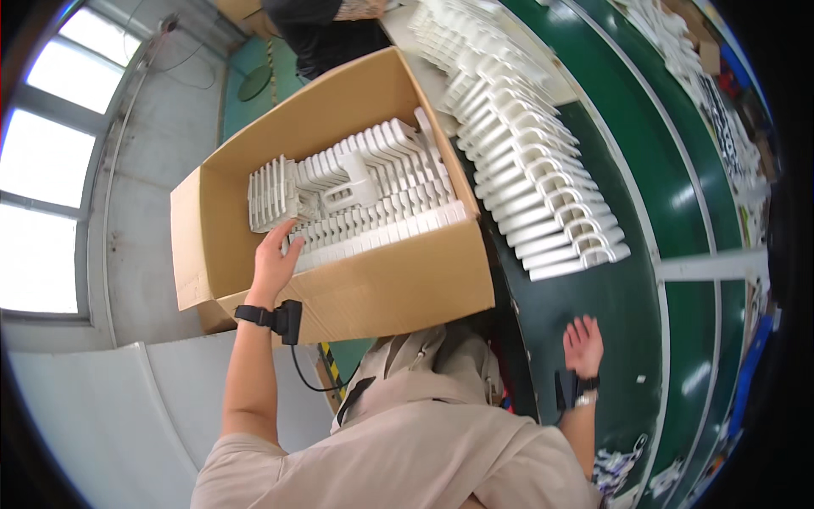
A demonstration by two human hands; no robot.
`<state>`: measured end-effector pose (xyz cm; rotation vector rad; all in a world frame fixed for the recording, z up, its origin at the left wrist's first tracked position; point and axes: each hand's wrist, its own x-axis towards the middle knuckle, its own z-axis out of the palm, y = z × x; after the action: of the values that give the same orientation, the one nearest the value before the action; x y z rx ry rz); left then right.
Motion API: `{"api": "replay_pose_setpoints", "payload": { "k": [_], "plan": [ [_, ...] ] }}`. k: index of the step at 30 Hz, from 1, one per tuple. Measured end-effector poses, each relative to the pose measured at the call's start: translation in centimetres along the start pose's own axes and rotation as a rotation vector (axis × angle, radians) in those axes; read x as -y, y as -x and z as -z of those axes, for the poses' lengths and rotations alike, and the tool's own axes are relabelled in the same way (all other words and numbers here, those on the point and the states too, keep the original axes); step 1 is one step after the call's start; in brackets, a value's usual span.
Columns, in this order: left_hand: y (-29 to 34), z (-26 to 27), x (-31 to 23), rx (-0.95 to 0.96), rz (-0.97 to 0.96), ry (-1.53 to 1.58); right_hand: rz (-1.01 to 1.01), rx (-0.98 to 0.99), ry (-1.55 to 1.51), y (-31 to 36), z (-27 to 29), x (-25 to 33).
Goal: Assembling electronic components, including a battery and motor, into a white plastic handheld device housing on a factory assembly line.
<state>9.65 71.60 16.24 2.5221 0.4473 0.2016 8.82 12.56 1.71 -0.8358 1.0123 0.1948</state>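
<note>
While the upper parts of a second person (318,38) in dark clothing are cut off by the frame's top edge, the lower portions of white plastic parts (352,185) stacked in a cardboard box (390,293) are hidden by their neighbours and its walls. Small items near the tabletop's lower edge are hard to make out. The box stands beside the left edge of a dark green tabletop (623,327), where a long row of matching white pieces (543,182) runs along that same edge; bright windows (51,144) line a pale wall at left. The left hand (275,261), fingers half spread, reaches over the box's near rim to the packed parts' near left corner, contact uncertain. Over the tabletop, the right hand (582,346) is open, its fingers loosely extended and slightly blurred.
</note>
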Motion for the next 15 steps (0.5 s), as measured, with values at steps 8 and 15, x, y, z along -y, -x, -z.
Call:
{"api": "replay_pose_setpoints", "payload": {
  "k": [8, 15],
  "plan": [
    [-7.6, 5.0, 13.5, 0.030, 0.456, 0.445, 0.153, 0.347, -0.011, 15.7, -18.7, 2.3],
    [-14.4, 5.4, 24.7, 0.256, 0.345, 0.130, 0.245, 1.306, 0.526, 16.1, -49.4, -10.1]
  ]
}}
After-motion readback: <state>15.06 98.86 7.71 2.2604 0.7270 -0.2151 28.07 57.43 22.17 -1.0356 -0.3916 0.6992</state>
